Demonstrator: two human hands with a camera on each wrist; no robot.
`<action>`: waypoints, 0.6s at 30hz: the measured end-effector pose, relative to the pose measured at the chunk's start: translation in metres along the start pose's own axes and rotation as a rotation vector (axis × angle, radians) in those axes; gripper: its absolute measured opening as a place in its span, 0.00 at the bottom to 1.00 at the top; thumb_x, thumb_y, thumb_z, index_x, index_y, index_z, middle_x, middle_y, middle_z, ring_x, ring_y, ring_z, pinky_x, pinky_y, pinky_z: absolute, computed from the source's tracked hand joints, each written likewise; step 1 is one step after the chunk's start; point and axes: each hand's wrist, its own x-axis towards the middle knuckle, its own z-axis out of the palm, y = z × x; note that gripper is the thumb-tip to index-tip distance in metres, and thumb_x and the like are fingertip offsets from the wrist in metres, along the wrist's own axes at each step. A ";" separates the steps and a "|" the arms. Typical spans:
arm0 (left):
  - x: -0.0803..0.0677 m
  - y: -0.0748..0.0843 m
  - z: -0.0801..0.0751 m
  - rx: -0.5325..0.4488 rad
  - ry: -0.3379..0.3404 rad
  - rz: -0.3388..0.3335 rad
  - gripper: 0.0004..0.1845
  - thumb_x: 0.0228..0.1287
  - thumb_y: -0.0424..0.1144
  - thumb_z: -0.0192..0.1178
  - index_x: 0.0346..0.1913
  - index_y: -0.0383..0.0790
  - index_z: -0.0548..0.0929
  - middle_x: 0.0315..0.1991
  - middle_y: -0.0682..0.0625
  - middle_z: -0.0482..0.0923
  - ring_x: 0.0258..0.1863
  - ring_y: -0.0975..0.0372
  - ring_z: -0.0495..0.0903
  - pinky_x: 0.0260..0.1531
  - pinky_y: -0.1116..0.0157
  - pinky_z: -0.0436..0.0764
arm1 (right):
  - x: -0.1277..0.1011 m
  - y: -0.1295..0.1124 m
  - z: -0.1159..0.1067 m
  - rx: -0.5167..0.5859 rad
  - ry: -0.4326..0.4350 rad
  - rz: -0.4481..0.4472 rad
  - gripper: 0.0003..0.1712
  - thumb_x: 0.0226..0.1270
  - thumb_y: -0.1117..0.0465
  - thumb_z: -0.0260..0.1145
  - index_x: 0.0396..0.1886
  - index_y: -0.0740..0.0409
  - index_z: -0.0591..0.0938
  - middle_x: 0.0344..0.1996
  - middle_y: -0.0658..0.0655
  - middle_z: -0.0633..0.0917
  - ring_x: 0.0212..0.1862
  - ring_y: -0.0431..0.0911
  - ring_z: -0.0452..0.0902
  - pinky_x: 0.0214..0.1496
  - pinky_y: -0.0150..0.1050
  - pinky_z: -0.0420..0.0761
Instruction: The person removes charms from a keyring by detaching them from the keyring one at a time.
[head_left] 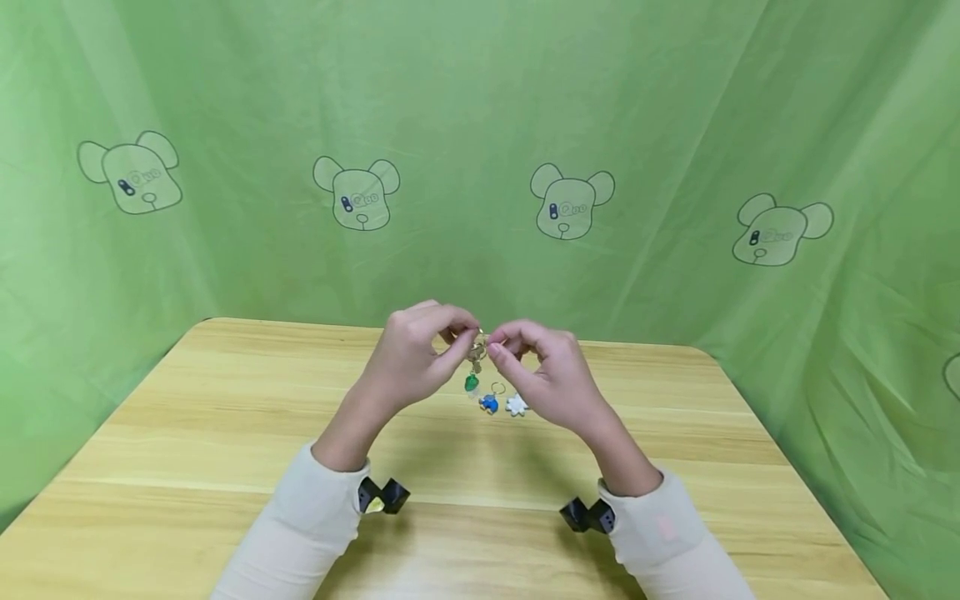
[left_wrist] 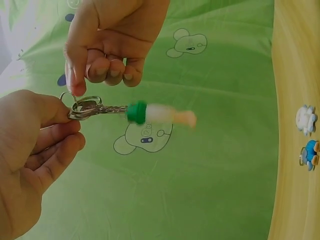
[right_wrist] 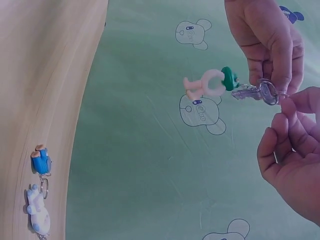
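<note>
Above the table, my left hand (head_left: 420, 350) pinches a metal split ring (left_wrist: 92, 101) between thumb and index finger. From it hang a silver key (right_wrist: 245, 94) and a figure charm (head_left: 471, 382) with a green top, pale body and peach legs. My right hand (head_left: 547, 375) faces the left, its thumb and index fingertip pinching the thin wire edge of the ring. The two hands' fingertips almost meet at the ring. On the table beneath lie a blue figure keychain (head_left: 489, 404) and a white one with blue tips (head_left: 516, 405).
The wooden table (head_left: 480, 550) has its far edge just beyond my hands. A green curtain (head_left: 480, 100) printed with bear heads surrounds it. Black wrist cameras (head_left: 393, 496) jut inward from both sleeves.
</note>
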 end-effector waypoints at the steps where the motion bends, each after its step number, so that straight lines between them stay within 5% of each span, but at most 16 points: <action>1: 0.000 0.000 0.000 -0.004 0.001 -0.004 0.03 0.63 0.24 0.65 0.36 0.34 0.87 0.32 0.47 0.88 0.30 0.62 0.84 0.34 0.73 0.83 | 0.000 0.000 0.000 -0.004 0.000 -0.005 0.03 0.69 0.68 0.68 0.40 0.60 0.86 0.25 0.45 0.85 0.29 0.41 0.80 0.31 0.35 0.80; 18: 0.003 0.003 -0.001 -0.040 0.014 0.013 0.02 0.64 0.26 0.65 0.38 0.32 0.87 0.31 0.47 0.87 0.29 0.62 0.83 0.32 0.73 0.83 | 0.000 -0.001 0.005 0.082 0.018 -0.008 0.03 0.73 0.72 0.62 0.42 0.65 0.81 0.27 0.53 0.83 0.29 0.45 0.79 0.32 0.33 0.81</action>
